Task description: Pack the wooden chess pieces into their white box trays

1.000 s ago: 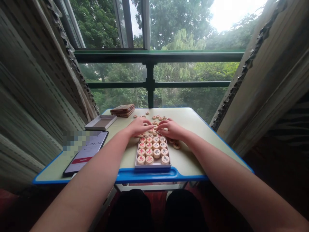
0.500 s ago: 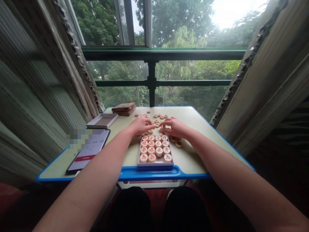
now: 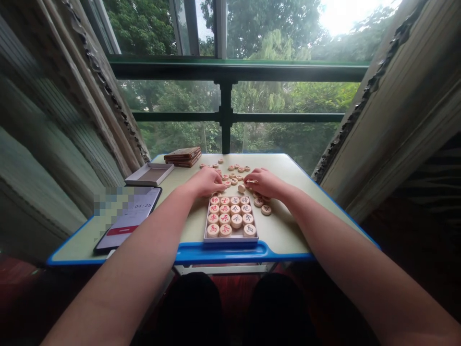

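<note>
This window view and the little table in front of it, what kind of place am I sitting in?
Probably a room at home, perhaps an enclosed balcony: long curtains flank a window with a green railing, trees stand outside, and a small table holds game pieces.

- The left hand is showing bare, slender fingers and a smooth, rounded back.
- The right hand is looking much the same, bare and small.
- Just behind each hand, a narrow wrist is widening into a smooth, bare forearm.
- Nearer me than both hands, and lower, black cloth is covering two rounded knees, its folds disappearing into shadow.
</note>
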The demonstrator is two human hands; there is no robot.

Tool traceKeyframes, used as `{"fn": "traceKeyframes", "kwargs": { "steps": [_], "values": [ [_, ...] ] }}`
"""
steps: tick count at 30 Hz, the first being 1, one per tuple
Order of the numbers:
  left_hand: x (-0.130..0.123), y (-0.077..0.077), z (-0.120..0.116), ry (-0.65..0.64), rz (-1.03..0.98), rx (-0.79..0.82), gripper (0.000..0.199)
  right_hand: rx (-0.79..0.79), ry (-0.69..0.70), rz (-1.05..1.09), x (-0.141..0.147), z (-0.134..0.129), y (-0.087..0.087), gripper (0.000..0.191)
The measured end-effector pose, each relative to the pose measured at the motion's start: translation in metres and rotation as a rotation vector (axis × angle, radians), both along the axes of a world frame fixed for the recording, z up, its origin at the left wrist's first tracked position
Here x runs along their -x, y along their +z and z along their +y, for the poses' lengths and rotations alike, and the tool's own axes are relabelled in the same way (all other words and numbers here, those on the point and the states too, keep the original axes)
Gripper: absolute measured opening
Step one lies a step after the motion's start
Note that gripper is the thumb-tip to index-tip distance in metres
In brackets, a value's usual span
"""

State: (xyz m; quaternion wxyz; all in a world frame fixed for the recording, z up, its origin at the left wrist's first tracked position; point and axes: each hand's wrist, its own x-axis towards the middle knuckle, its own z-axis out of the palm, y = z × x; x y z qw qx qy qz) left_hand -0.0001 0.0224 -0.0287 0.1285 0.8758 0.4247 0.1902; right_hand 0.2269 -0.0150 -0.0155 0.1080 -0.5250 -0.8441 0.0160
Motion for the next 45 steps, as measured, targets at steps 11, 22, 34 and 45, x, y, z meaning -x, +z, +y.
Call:
{"fn": "traceKeyframes", "kwargs": {
  "steps": [11,22,34,45],
  "values": [
    [-0.009,0.005,-0.007,0.125,0.03,-0.179,0.037,-0.037,-0.06,0.082,0.001,-0.003,0.003,0.022],
    [-0.008,0.004,-0.008,0.178,-0.159,-0.184,0.037,-0.053,0.29,0.66,0.03,-0.119,0.014,0.014],
    [-0.013,0.041,-0.065,-0.022,-0.547,0.023,0.037,-0.26,0.29,0.556,0.03,-0.138,-0.014,0.011],
    [0.018,-0.008,-0.1,0.273,-0.595,-0.403,0.034,-0.424,0.293,0.436,0.038,-0.142,-0.02,0.014]
  ]
}}
